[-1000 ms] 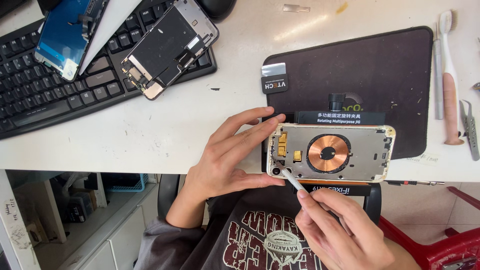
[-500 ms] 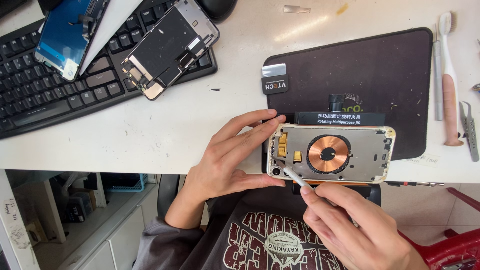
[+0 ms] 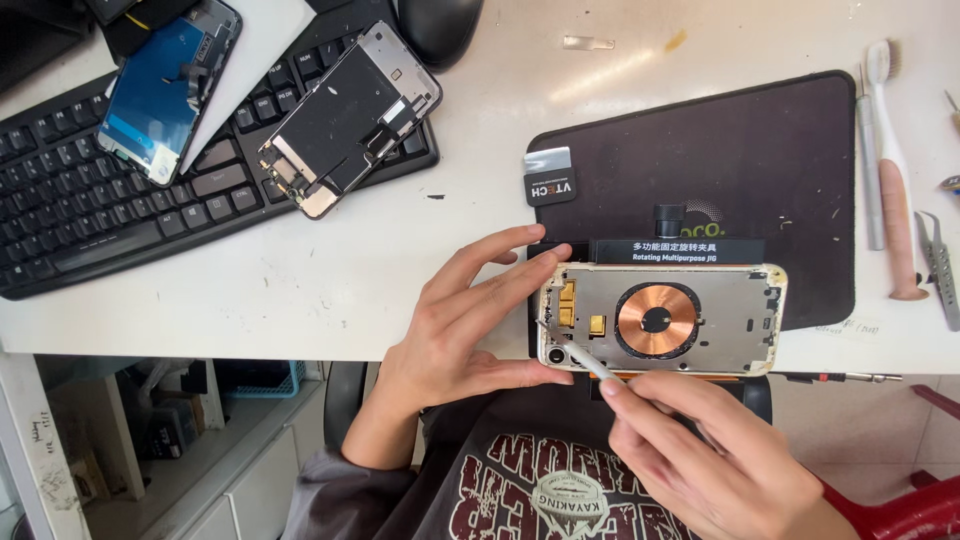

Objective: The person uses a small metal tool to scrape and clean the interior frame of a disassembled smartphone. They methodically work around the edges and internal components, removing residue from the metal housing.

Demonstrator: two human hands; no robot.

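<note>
While the opened phone housing [image 3: 660, 320] sits clamped in a black jig [image 3: 680, 250] right at the front edge of the counter [image 3: 300, 290], the left hand [image 3: 455, 335] braces its left end, fingers spread and released along the top corner with the thumb tucked under the bottom corner, not really gripping. The right hand [image 3: 700, 440] is pinched around a thin white-handled tool [image 3: 590, 365], tip resting near the camera hole at the lower left of the housing. I'd guess that shell is light and stiff, but the copper coil [image 3: 657, 320] and the little gold contacts look delicate, so the metal rim is the safe place to hold it, never the middle. Slippery too, probably, being bare metal. Room is tight: the housing hangs right over the counter's edge above the person's lap, so anything that slips goes down there. Behind it there's a dark mat [image 3: 720, 150] with free space, a toothbrush [image 3: 890, 170] and tweezers [image 3: 938, 270] off to the right, and to the left a keyboard [image 3: 90, 220] with two screen assemblies [image 3: 345, 120] lying on it, well apart from the work.
</note>
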